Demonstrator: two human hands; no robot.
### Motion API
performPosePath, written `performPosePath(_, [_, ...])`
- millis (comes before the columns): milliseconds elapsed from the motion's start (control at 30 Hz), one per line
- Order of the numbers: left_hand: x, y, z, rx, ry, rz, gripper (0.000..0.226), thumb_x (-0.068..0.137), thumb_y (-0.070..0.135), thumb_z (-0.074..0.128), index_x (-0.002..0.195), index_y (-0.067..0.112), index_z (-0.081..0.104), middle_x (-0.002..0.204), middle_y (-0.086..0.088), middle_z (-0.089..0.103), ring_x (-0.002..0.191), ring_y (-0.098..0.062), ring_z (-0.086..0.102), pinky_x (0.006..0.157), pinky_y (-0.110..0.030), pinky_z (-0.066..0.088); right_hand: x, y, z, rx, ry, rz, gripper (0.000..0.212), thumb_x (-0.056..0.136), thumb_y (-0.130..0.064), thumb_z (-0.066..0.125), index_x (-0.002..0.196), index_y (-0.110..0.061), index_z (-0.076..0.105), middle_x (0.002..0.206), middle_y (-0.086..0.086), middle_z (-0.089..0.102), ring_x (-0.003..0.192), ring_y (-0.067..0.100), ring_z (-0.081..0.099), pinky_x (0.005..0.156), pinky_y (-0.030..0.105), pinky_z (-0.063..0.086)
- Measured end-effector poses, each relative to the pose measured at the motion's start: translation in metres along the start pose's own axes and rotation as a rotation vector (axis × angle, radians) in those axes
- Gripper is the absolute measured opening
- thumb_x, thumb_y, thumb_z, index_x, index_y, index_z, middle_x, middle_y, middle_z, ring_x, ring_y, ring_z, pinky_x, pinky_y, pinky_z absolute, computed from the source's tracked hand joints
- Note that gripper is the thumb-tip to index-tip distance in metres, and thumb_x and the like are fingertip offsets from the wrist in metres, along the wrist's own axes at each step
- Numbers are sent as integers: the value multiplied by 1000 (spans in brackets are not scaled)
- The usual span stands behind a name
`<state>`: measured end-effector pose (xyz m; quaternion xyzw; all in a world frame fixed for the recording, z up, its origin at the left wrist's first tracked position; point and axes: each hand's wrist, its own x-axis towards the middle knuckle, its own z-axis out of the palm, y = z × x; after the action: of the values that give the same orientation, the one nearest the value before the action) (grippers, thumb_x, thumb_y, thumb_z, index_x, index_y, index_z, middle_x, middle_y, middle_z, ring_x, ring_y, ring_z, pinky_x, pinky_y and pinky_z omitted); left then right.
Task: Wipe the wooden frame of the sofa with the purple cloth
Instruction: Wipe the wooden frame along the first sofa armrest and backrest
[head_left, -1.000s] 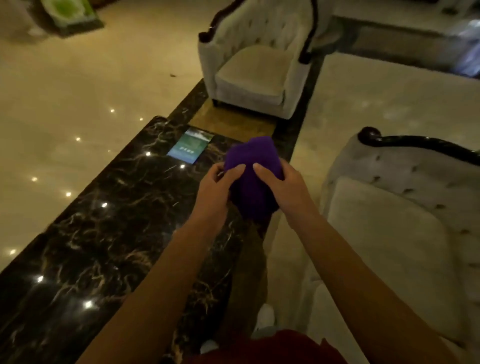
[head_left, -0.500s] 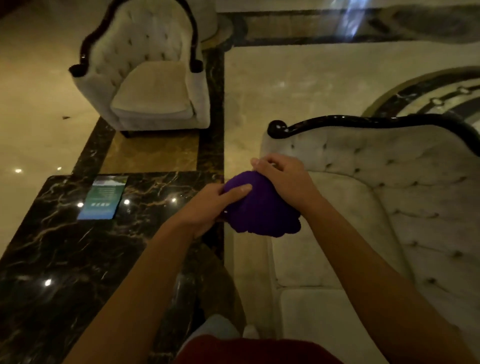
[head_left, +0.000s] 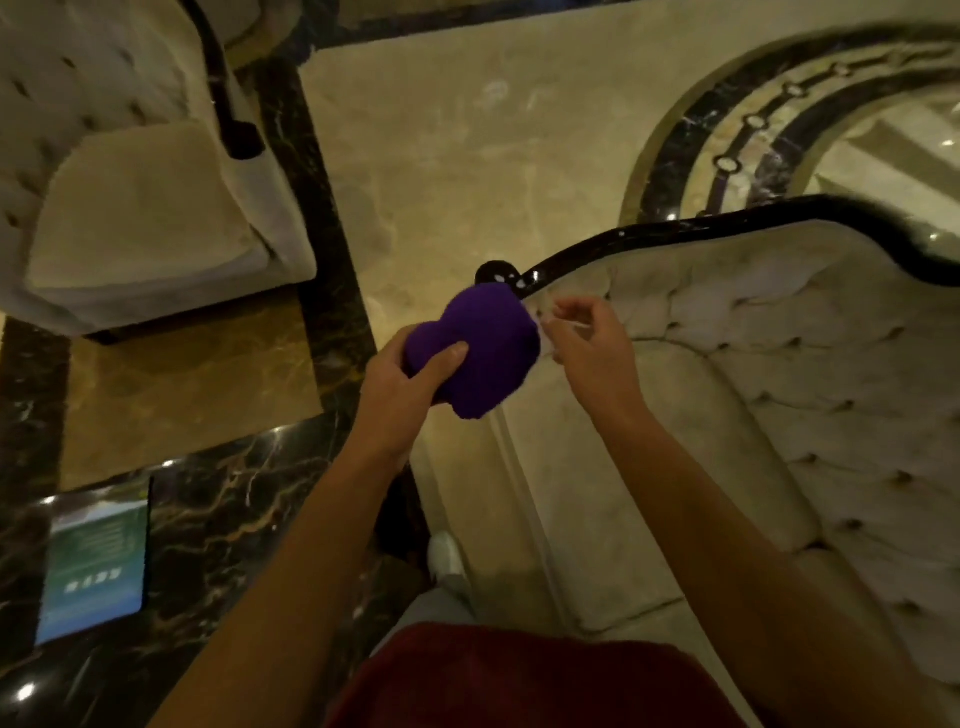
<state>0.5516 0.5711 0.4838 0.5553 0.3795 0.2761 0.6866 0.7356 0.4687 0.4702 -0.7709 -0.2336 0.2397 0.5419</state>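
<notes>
My left hand (head_left: 410, 382) grips the bunched purple cloth (head_left: 480, 353), thumb pressed across its near side. The cloth hovers just in front of the curled end of the sofa's dark glossy wooden frame (head_left: 670, 231), which runs along the top of the tufted cream sofa (head_left: 779, 415) to the right. The frame's scroll end (head_left: 496, 271) peeks out right above the cloth; contact between them cannot be judged. My right hand (head_left: 589, 343) is just right of the cloth, fingers loosely curled and apart, holding nothing.
A cream armchair (head_left: 130, 208) with dark trim stands at upper left. A black marble table (head_left: 218, 545) lies at lower left with a green card (head_left: 96, 566) on it. Polished marble floor (head_left: 467, 156) stretches beyond the sofa. My white shoe (head_left: 445, 553) stands beside the sofa base.
The view has swung right and closer to the sofa. My right hand let go of the cloth and drew off to the right; the left hand carried the cloth up to the frame's end.
</notes>
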Motion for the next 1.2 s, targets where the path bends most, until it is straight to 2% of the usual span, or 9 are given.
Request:
performPosePath(133, [66, 15, -18, 104, 13, 28, 27, 95, 17, 74, 111, 31, 57, 112, 4, 63, 106, -20, 68, 83, -37, 63, 33, -18, 34, 146, -112, 148, 48, 102, -42, 63, 148, -36, 49, 126, -16, 61, 116, 12, 66, 81, 33, 66])
performPosePath(233, [94, 19, -9, 254, -11, 111, 37, 93, 14, 75, 118, 28, 51, 110, 13, 58, 98, -4, 65, 73, -18, 59, 56, -37, 63, 295, -223, 276, 58, 99, -55, 59, 152, -43, 40, 140, -6, 56, 121, 21, 63, 78, 41, 68])
performPosePath(300, [101, 16, 4, 307, -87, 145, 44, 91, 10, 76, 122, 25, 49, 111, 15, 57, 95, 6, 65, 71, -11, 57, 70, -44, 78, 308, -215, 272, 61, 94, -62, 60, 149, -45, 43, 139, -6, 57, 119, 21, 64, 81, 45, 67])
performPosePath(467, [119, 2, 21, 281, -185, 141, 47, 92, 7, 75, 130, 23, 53, 117, 12, 60, 103, 8, 63, 83, -13, 56, 108, -30, 95, 441, -93, 286, 56, 93, -50, 72, 144, -33, 56, 132, 4, 67, 113, 22, 72, 78, 28, 64])
performPosePath(567, [148, -9, 8, 252, -279, 45, 40, 98, 16, 72, 135, 25, 59, 123, 16, 62, 107, 16, 61, 89, -11, 54, 130, -9, 96, 460, -50, 355, 46, 82, -46, 78, 125, -32, 69, 120, 6, 75, 107, 27, 75, 82, 38, 66])
performPosePath(733, [211, -48, -22, 439, -183, -40, 66, 96, 32, 76, 154, 33, 44, 152, 11, 47, 124, -2, 54, 96, -21, 50, 186, 26, 78, 259, 27, 352, 43, 77, -48, 77, 118, -38, 69, 115, 0, 73, 106, 23, 72, 73, 32, 62])
performPosePath(867, [261, -88, -30, 596, -99, -128, 87, 91, 37, 80, 161, 35, 30, 167, 5, 34, 141, -17, 45, 105, -35, 46, 239, 60, 56, 68, 37, 240, 40, 92, -40, 75, 129, -31, 63, 118, -3, 69, 110, 20, 67, 89, 35, 57])
performPosePath(1000, [323, -132, -9, 711, -152, -180, 100, 87, 34, 85, 164, 31, 21, 170, 1, 31, 152, -24, 37, 118, -44, 41, 295, 89, 58, -183, -41, 115, 44, 96, -35, 74, 136, -22, 60, 116, -4, 66, 109, 20, 64, 87, 28, 53])
performPosePath(1200, [392, -185, 15, 837, -271, -104, 110, 85, 36, 86, 166, 15, 15, 174, -8, 21, 159, -26, 23, 126, -46, 29, 351, 122, 98, -430, -45, -151, 46, 89, -43, 70, 126, -16, 66, 124, 5, 68, 106, 19, 65, 89, 38, 55])
